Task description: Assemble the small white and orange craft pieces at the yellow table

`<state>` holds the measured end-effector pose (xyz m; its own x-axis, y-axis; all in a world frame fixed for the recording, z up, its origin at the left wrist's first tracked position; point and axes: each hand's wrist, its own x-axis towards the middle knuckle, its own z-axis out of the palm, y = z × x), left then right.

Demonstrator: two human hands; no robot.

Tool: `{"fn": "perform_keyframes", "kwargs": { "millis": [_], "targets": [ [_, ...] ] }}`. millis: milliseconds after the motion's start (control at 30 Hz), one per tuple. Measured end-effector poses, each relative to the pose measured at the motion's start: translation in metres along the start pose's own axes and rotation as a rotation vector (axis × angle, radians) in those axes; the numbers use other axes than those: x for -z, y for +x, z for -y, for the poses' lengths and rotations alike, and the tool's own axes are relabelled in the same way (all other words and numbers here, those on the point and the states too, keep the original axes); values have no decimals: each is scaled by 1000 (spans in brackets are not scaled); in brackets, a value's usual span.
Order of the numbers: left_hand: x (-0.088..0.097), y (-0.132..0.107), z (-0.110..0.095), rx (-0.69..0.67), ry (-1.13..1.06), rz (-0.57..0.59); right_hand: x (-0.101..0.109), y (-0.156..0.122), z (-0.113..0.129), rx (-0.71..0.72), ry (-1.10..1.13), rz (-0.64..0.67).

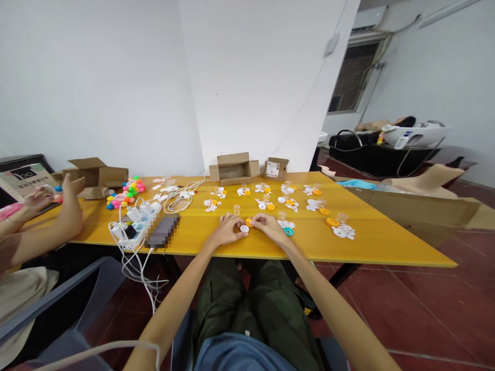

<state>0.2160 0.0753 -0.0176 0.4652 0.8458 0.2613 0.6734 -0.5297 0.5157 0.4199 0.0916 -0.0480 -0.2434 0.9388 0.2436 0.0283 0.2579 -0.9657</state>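
My left hand [228, 228] rests on the yellow table [386, 242] near its front edge, fingers curled and pinching at a small white round part [244, 228]. My right hand [268, 224] sits just to the right of it, fingers closed around a small orange part [249, 222]. The two hands nearly touch over these pieces. A teal ring [288, 231] and white gear-like pieces [286, 224] lie right beside my right hand.
Several groups of white and orange small parts [342, 229] are spread over the table's middle and right. Open cardboard boxes [233, 168] stand at the back. A power strip with cables [129, 229] and colourful balls [129, 191] lie left, where another person's hands [71, 186] work.
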Motion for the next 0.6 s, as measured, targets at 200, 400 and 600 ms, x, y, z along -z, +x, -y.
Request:
{"fn": "perform_keyframes", "kwargs": {
  "millis": [200, 400, 600],
  "targets": [
    [1, 1, 0, -1, 9, 43, 0, 0, 2, 25, -38, 3],
    [0, 2, 1, 8, 17, 36, -4, -2, 6, 25, -43, 32],
    [1, 3, 0, 4, 28, 41, -8, -4, 10, 44, 3, 61]
  ]
}}
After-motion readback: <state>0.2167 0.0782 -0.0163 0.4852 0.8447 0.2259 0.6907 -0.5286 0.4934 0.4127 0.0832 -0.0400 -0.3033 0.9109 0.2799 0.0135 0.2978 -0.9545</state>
